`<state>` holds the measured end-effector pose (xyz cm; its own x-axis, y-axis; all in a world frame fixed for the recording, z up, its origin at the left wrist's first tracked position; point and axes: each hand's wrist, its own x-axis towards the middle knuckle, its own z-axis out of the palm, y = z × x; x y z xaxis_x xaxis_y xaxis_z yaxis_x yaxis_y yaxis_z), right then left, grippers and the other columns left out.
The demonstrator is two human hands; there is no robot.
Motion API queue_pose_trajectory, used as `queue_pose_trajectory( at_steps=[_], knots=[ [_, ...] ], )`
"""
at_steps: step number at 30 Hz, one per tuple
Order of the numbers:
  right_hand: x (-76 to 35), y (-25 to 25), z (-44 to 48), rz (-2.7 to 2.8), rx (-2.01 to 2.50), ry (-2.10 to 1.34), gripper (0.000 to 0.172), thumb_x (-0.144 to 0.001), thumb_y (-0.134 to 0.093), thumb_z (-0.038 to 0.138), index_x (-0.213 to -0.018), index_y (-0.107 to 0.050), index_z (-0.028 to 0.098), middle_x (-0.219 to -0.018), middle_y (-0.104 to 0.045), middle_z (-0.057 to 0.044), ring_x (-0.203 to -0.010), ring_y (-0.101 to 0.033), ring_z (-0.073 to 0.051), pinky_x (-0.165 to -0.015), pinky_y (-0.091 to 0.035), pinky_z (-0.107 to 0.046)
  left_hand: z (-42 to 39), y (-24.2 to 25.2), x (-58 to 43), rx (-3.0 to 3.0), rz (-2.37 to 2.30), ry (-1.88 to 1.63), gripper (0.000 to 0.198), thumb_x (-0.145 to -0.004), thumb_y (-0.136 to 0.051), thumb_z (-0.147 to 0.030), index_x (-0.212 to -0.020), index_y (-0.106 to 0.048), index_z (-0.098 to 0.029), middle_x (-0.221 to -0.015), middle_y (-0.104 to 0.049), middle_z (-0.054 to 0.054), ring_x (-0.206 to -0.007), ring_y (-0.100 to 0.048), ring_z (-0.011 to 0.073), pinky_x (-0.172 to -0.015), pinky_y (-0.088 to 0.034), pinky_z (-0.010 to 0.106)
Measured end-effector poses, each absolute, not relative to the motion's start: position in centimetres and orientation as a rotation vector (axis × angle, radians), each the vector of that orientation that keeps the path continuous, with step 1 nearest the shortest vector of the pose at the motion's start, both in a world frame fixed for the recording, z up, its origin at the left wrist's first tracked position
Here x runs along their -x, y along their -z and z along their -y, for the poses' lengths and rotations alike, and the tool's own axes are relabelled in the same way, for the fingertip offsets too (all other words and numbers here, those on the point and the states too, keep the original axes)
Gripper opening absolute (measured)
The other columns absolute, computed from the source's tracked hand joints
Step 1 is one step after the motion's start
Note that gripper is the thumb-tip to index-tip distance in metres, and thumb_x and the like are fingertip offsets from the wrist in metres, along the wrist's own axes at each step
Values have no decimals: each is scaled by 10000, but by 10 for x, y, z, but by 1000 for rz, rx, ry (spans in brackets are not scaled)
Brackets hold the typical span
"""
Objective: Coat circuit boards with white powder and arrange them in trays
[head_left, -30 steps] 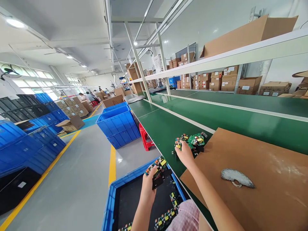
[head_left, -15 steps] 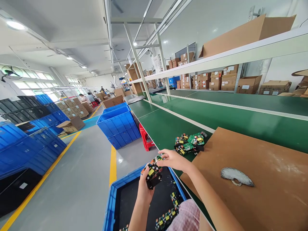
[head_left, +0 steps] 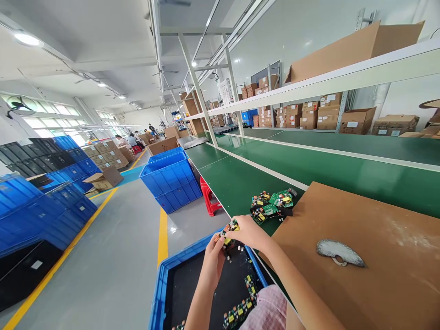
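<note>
Above the blue bin, my left hand grips a circuit board with yellow and orange parts. My right hand is closed on the upper end of the same board, its fingers bent over it. The board is tilted and partly covered by the fingers. Inside the bin, on a black surface, several circuit boards line the near and right sides. A cluster of similar boards lies on the green bench just beyond my right hand.
A brown board lies on the green bench, with a grey curved metal piece on it. Beyond the bin stand a red stool and stacked blue crates. A white shelf crosses above the bench.
The held circuit board has moved slightly up and right and been turned. My right hand has bent its fingers around it, and my left hand has come closer to the right.
</note>
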<state>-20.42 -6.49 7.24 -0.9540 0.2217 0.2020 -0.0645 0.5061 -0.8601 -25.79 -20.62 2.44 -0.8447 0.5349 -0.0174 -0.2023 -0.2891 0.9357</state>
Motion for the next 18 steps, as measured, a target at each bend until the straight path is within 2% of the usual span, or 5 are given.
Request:
queue_pose_trajectory(
  at_steps=[7, 10, 12, 18],
  knots=[
    [195, -81, 56, 2490, 54, -1355, 211, -737, -662, 232, -607, -507, 170, -595, -546, 41, -588, -488, -120, -519, -284, -208, 207, -23, 257, -495, -1620, -2125, 358, -655, -763, -352, -933, -669, -146, -901, -669, 56, -828, -612, 157, -752, -489, 218],
    [195, -81, 57, 2444, 39, -1407, 63, -744, -655, 191, -716, -602, 174, -682, -615, 22, -662, -548, -136, -577, -344, -204, 208, -23, 257, -476, -1663, -2134, 372, -632, -777, -360, -919, -678, -145, -893, -676, 60, -818, -616, 161, -733, -495, 217],
    [196, -80, 59, 2406, 38, -1456, 67, -740, -651, 157, -803, -635, 175, -735, -641, 9, -691, -572, -140, -609, -371, -201, 208, -22, 257, -451, -1680, -2155, 386, -615, -786, -367, -911, -681, -143, -881, -680, 60, -798, -621, 161, -727, -500, 224],
    [200, -78, 66, 2434, 69, -1386, 73, -758, -637, 189, -749, -565, 182, -666, -582, 18, -611, -519, -130, -562, -340, -200, 212, -18, 264, -446, -1715, -2120, 383, -618, -784, -419, -889, -685, -167, -811, -671, 15, -720, -609, 120, -668, -487, 183]
  ],
)
